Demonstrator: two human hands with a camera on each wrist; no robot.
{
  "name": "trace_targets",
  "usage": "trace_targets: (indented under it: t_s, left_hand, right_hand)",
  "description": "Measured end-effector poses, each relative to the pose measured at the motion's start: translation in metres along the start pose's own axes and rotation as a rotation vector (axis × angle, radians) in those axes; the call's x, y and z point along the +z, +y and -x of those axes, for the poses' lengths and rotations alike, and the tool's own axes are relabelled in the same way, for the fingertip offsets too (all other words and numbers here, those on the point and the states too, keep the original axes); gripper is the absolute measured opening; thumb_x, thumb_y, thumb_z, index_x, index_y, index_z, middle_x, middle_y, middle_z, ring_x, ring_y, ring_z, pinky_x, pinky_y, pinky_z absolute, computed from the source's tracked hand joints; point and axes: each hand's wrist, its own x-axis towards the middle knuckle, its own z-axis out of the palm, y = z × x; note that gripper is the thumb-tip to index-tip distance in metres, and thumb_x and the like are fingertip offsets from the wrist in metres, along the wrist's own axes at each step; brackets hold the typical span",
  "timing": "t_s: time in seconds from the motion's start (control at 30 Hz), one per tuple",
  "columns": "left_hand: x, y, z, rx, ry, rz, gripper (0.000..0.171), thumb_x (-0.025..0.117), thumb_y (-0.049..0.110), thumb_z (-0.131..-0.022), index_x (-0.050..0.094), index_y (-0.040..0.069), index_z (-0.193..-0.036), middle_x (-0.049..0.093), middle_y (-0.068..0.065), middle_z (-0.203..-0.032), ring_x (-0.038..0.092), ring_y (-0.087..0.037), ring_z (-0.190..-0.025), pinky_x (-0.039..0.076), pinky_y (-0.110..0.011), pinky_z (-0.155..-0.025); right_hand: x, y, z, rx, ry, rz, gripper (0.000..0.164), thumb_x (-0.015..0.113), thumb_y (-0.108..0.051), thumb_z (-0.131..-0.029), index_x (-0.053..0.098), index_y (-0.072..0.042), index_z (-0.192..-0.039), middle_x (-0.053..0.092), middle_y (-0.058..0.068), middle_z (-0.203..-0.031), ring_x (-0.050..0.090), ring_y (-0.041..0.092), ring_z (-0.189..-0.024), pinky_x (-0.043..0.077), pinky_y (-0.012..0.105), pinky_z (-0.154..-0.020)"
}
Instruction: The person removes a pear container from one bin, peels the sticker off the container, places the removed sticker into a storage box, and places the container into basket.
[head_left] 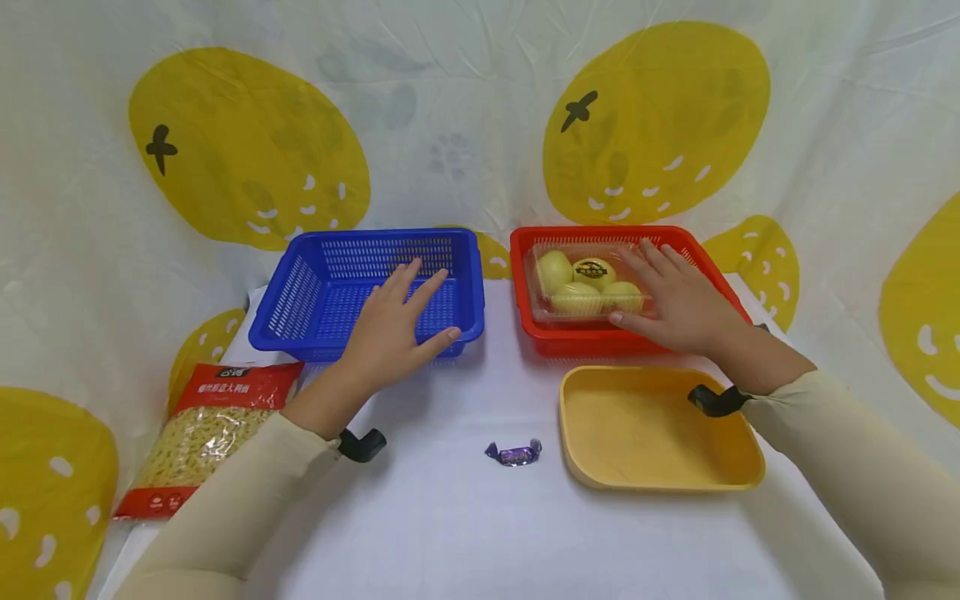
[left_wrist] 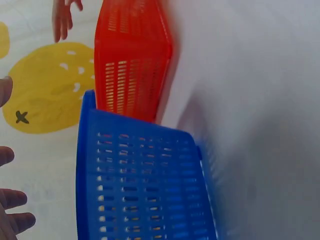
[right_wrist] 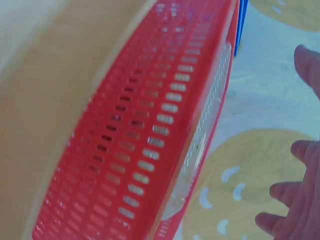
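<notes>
Head view shows the left hand (head_left: 392,327) raised over the front right part of a blue basket (head_left: 330,312), its fingers spread and released, the thumb pointing off to the right. Over the right side of a red basket (head_left: 577,340), the right hand (head_left: 675,296) hovers in the same manner, fingers apart and relaxed, gripping nothing. Inside that red basket lies a clear plastic box (head_left: 592,316) of pale yellow-green fruits (head_left: 577,298), one bearing a black and gold sticker; the right fingers overlap the box's right end from above. Both wrist views show fingertips standing clear of the basket walls. A yellow tray (head_left: 637,433) sits just in front of the red basket, its right side partly under the right sleeve (head_left: 847,467). Near the tray's left side, a small candy in a purple wrapper (head_left: 516,455) lies on the white tablecloth (head_left: 465,525). To the left, by the blue basket's front left corner, rests a red and clear bag of pasta (head_left: 213,425), partly covered by the left sleeve (head_left: 247,492). Behind everything hangs a white curtain (head_left: 457,108) printed with large yellow fruit shapes (head_left: 255,150)
</notes>
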Motion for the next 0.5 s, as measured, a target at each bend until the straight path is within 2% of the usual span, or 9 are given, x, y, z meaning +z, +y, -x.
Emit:
trace_targets:
  t_s: [0.27,0.5]
  left_hand:
    - [0.011,0.008,-0.016,0.059,0.029,0.067,0.084,0.058,0.068,-0.101,0.031,0.029,-0.170,0.021,-0.013,-0.177,0.017,-0.035,-0.163,0.024,-0.064,-0.126]
    - [0.022,0.018,-0.034,0.066,0.040,0.125,0.080,0.058,0.063,-0.103,0.032,0.029,-0.170,0.023,-0.011,-0.176,0.020,-0.035,-0.163,0.029,-0.063,-0.125]
  right_hand:
    - [-0.007,0.015,-0.011,0.064,-0.032,-0.055,0.104,0.069,-0.059,-0.098,0.012,-0.017,-0.174,0.009,0.025,-0.177,0.011,0.052,-0.160,0.015,0.074,-0.124]
    - [-0.012,0.027,-0.025,0.075,-0.047,-0.097,0.101,0.066,-0.061,-0.100,0.012,-0.018,-0.174,0.008,0.026,-0.177,0.011,0.053,-0.159,0.018,0.077,-0.121]
